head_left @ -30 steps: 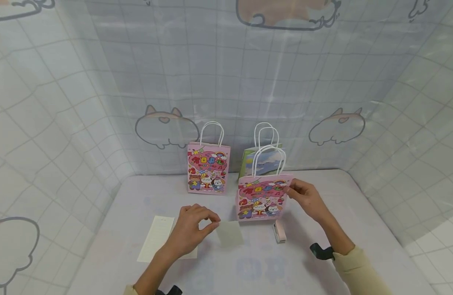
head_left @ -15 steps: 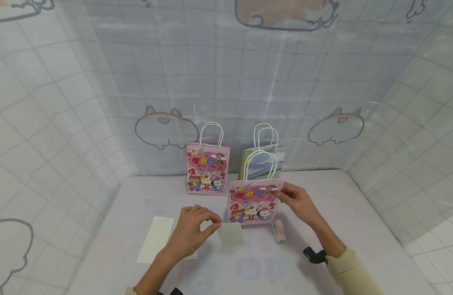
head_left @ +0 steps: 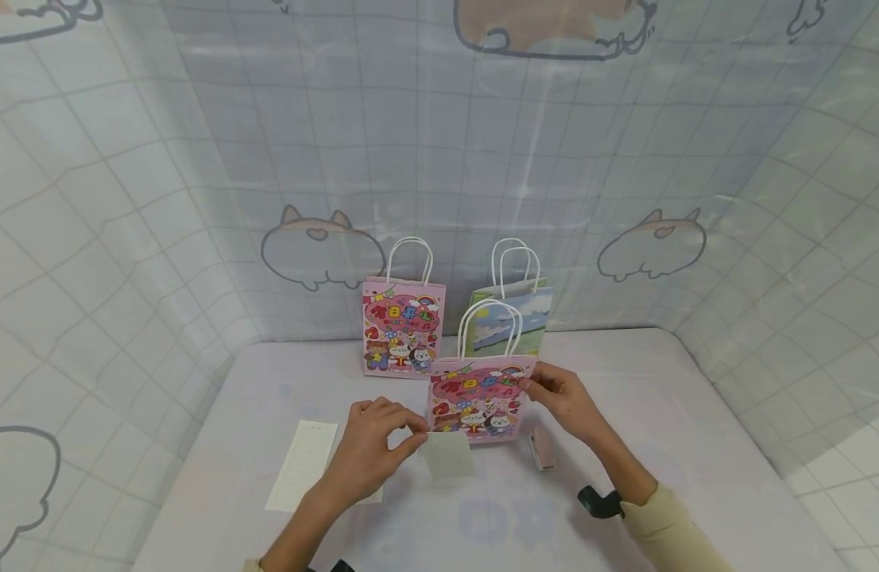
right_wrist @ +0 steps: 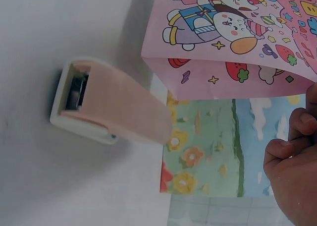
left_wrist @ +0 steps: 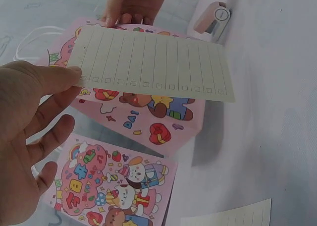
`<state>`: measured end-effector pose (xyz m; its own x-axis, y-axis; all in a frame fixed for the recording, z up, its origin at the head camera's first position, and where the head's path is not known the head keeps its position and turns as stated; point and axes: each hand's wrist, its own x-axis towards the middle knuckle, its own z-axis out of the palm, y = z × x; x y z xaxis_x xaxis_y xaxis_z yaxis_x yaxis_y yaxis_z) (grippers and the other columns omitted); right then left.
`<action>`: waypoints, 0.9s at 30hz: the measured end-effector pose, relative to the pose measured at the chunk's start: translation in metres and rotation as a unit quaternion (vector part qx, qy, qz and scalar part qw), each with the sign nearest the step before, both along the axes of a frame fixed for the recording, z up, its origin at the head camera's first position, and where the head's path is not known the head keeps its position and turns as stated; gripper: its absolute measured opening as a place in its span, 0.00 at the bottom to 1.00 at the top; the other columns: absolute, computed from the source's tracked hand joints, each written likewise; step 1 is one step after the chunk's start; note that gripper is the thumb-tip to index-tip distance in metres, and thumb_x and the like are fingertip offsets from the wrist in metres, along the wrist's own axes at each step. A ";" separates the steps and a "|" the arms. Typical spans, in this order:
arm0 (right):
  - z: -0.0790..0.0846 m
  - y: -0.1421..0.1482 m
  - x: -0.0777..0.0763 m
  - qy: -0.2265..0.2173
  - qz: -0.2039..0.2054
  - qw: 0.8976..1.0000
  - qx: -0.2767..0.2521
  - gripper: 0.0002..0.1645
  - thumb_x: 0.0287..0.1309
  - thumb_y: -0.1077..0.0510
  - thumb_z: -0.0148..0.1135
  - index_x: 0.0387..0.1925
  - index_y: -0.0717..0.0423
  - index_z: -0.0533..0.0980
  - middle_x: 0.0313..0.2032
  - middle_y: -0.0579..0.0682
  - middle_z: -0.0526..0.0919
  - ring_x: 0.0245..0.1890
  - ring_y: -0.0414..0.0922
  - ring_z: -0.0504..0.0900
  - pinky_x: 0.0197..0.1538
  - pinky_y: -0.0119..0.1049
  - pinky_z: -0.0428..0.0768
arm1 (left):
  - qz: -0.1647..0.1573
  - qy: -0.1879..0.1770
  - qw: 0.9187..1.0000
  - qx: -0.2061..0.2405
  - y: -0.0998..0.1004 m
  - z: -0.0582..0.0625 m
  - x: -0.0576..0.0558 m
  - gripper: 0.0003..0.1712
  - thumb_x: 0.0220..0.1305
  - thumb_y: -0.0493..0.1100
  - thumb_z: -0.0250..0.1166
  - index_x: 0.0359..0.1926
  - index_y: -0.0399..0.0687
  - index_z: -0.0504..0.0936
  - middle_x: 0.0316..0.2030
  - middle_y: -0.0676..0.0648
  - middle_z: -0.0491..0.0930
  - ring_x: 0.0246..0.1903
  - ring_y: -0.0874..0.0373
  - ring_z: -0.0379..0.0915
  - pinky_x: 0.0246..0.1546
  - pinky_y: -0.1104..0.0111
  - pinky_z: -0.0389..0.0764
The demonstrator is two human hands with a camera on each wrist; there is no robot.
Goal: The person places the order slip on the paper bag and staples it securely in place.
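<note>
Left wrist view: a pale lined card (left_wrist: 153, 65) is pinched at one corner between thumb and forefinger of the left hand (left_wrist: 29, 137), the other fingers being loosely curled below it. Seen from the head view, the card (head_left: 448, 454) is held just above the table (head_left: 697, 445), near the middle of its front half, directly before a pink paper bag (head_left: 478, 397). The upper right corner of that bag is gripped by the curled fingers of the right hand (head_left: 563, 397), and the bag is held tilted, with its white handles raised. A small pink stapler (head_left: 542, 450) is seen lying on the table just beside the bag's lower right corner, under the right wrist. A sheet of lined paper (head_left: 303, 462) is laid flat toward the front left of the table, partly covered by the left hand. Nearer the back edge, a second pink bag (head_left: 404, 326) and a bag with a landscape print (head_left: 514, 318) are stood upright, side by side.
</note>
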<state>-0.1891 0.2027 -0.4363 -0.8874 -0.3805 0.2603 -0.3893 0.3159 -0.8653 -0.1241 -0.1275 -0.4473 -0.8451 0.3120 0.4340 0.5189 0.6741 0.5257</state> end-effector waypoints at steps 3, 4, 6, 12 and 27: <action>0.009 -0.005 0.007 -0.003 0.007 1.000 -0.004 0.11 0.71 0.66 0.54 0.49 0.62 0.79 0.40 0.63 0.82 0.35 0.43 0.76 0.40 0.34 0.77 | 0.000 0.004 1.000 0.000 0.000 0.000 0.000 0.10 0.57 0.47 0.77 0.36 0.70 0.86 0.32 0.76 0.78 0.40 0.71 0.70 0.53 0.52 0.64; 0.009 -0.006 0.007 -0.006 0.009 1.000 -0.005 0.11 0.71 0.66 0.54 0.49 0.62 0.79 0.40 0.63 0.82 0.35 0.43 0.76 0.40 0.34 0.77 | 0.000 0.004 1.000 0.000 0.000 0.000 0.000 0.10 0.57 0.47 0.77 0.37 0.70 0.86 0.32 0.76 0.78 0.40 0.71 0.70 0.53 0.52 0.64; 0.010 -0.008 0.008 -0.005 0.012 1.000 -0.005 0.10 0.71 0.65 0.55 0.48 0.61 0.79 0.38 0.60 0.82 0.34 0.43 0.76 0.39 0.34 0.77 | 0.001 0.004 1.000 0.000 0.001 0.001 0.000 0.09 0.57 0.48 0.76 0.36 0.70 0.86 0.32 0.76 0.78 0.40 0.71 0.70 0.53 0.52 0.64; 0.003 -0.013 0.008 -0.003 0.018 1.000 0.002 0.06 0.71 0.64 0.56 0.38 0.60 0.79 0.30 0.56 0.78 0.30 0.50 0.73 0.33 0.34 0.72 | 0.006 0.008 1.000 -0.002 0.002 0.003 0.001 0.09 0.57 0.49 0.76 0.36 0.71 0.86 0.32 0.77 0.78 0.41 0.71 0.70 0.53 0.52 0.63; -0.003 -0.021 0.012 -0.015 0.008 1.000 0.018 0.08 0.71 0.63 0.57 0.37 0.66 0.78 0.29 0.51 0.77 0.29 0.48 0.73 0.32 0.33 0.71 | 0.007 0.027 1.000 -0.003 0.005 0.003 0.000 0.10 0.56 0.47 0.77 0.36 0.68 0.86 0.32 0.76 0.78 0.41 0.70 0.69 0.52 0.52 0.64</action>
<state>-0.1770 0.1814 -0.4395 -0.8884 -0.4033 0.2192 -0.3683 0.3412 -0.8649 -0.1240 -0.1221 -0.4446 -0.8250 0.3034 0.4769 0.5367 0.6851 0.4926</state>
